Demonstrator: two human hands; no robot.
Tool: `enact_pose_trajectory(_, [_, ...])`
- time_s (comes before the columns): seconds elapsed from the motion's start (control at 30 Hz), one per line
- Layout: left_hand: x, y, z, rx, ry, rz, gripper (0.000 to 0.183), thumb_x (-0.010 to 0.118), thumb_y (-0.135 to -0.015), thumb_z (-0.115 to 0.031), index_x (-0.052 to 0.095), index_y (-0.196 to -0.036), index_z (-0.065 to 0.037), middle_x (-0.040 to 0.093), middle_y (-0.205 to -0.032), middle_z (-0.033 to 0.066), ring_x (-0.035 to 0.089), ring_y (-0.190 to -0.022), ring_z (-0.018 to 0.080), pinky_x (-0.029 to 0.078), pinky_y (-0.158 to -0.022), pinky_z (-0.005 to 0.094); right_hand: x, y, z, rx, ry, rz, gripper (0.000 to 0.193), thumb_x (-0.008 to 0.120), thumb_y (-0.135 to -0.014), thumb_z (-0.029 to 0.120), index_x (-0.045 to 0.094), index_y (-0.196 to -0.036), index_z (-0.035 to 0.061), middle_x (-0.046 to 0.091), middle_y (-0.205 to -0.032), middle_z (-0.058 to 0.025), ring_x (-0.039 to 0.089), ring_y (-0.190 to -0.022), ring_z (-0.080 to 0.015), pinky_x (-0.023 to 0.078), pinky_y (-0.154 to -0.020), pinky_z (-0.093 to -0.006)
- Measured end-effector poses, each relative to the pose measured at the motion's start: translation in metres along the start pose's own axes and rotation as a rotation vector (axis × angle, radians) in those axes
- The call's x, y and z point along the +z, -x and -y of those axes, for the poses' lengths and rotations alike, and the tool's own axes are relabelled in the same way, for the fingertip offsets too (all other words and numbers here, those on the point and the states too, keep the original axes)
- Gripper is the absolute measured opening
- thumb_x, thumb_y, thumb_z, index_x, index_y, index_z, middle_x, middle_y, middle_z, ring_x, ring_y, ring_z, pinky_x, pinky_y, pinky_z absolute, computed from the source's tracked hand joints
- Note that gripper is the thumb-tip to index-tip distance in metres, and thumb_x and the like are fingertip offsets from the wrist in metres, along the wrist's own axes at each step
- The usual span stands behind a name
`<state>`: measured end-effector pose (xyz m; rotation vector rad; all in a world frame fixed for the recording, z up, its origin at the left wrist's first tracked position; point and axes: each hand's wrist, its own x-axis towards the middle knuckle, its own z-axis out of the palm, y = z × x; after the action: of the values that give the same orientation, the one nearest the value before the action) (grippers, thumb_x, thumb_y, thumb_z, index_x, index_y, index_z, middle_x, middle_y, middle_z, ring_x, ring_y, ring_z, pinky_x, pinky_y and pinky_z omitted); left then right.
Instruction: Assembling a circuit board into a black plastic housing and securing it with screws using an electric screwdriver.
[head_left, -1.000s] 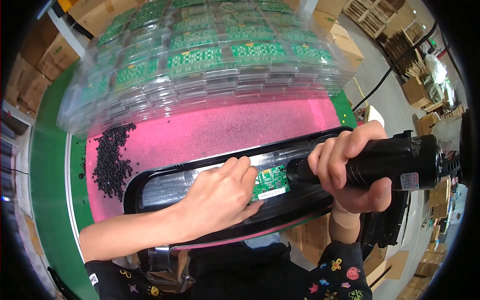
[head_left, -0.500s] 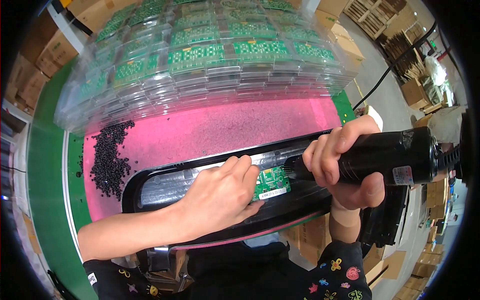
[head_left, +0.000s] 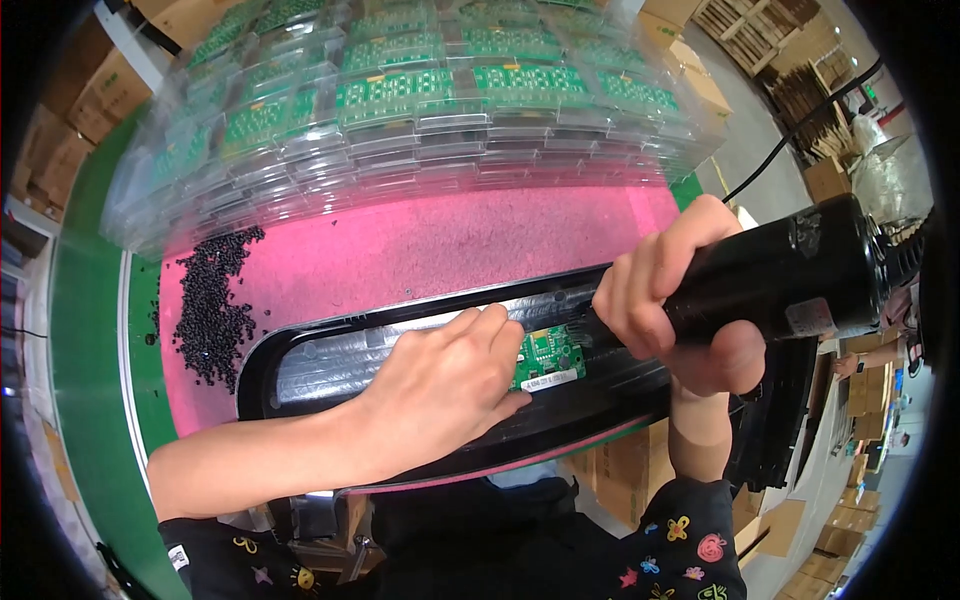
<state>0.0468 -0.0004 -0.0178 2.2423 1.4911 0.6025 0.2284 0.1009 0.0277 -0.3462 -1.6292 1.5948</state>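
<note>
A long black plastic housing (head_left: 320, 372) lies on the pink mat in front of me, its hollow side up. Inside it sits a green circuit board (head_left: 550, 348) with a white label strip along its near edge. My left hand (head_left: 445, 372) has its fingers closed on the left end of this board, hiding that part. Wrapped around a thick black electric screwdriver (head_left: 770, 275) is my right hand (head_left: 670, 285). The tool's front end points left to the board's right edge; its tip is hidden, so contact cannot be made out.
Small black screws (head_left: 212, 310) are heaped at the left on the pink mat (head_left: 450, 235). Behind, clear plastic trays (head_left: 400, 140) of green boards form a wide stack. A black cable (head_left: 800, 130) hangs at the right. Cardboard boxes (head_left: 632, 470) stand below the table edge.
The screwdriver's rear end has risen and tilted up a little, with my right hand shifting slightly up and left. My left hand keeps its hold on the board.
</note>
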Motion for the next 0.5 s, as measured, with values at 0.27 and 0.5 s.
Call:
enact_pose_trajectory(0.27, [-0.001, 0.0, -0.001, 0.034, -0.073, -0.021, 0.039, 0.082, -0.073, -0.02, 0.056, -0.089, 0.003, 0.057, -0.084, 0.0122, 0.065, -0.081, 0.0271, 0.053, -0.057, 0.0361, 0.008, 0.011, -0.001, -0.049, -0.011, -0.104, 0.06, 0.069, -0.083, 0.056, 0.046, -0.101, 0.0041, 0.048, -0.06, 0.0001, 0.044, -0.046, -0.0105, 0.038, -0.048, -0.0259])
enact_pose_trajectory(0.5, [-0.026, 0.002, -0.005, 0.006, 0.138, 0.063, 0.037, 0.07, -0.084, -0.008, 0.057, -0.115, 0.006, 0.054, -0.092, 0.016, 0.06, -0.087, 0.0353, 0.05, -0.075, 0.043, -0.021, 0.021, -0.01, -0.198, 0.118, -0.245, 0.055, 0.058, -0.086, 0.058, 0.045, -0.1, 0.0055, 0.044, -0.057, 0.0016, 0.04, -0.043, -0.0109, 0.037, -0.049, -0.0283])
